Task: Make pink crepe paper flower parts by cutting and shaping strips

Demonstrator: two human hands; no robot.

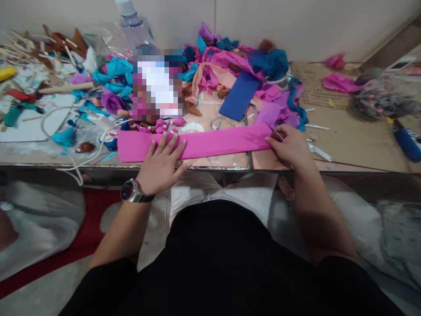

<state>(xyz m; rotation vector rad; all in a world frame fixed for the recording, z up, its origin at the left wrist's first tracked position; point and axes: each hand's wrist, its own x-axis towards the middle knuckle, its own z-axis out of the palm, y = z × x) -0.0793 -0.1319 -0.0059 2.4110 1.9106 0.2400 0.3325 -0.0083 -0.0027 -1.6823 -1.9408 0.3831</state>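
Found pink paper strip [210, 142] lying flat on the bench [345, 145], close along the near edge, long axis running left to right across the body. Noted its left end bare and square-cut, its right end reaching the right hand [289, 147].

Found left hand [162, 164] laid palm down on the strip, left of its middle, fingers spread and straight, thumb hanging off the near edge. Recorded grip as open, pressing the paper flat rather than holding it. Noted wristwatch [131, 192] on that wrist, forearm rising from below the bench edge.

Found right hand at the strip's right end, thumb tip touching the end edge, fingers curled in. Recorded grip as closed on a thin metal tool [274, 131], point projecting up and leftward over the strip's far corner. Could not tell scissors from tweezers, nor whether the paper itself was pinched.

Judged both hands in contact with the strip, nearly its whole length stretching leftward from the right grip.

Beyond the strip, noted wire ring [222, 122] and blue sheet [240, 95] just behind, heap of crepe scraps [230, 57] farther back, water bottle [134, 26] at the wall, white cable [62, 131] looping at left, cardboard [329, 114] at right.
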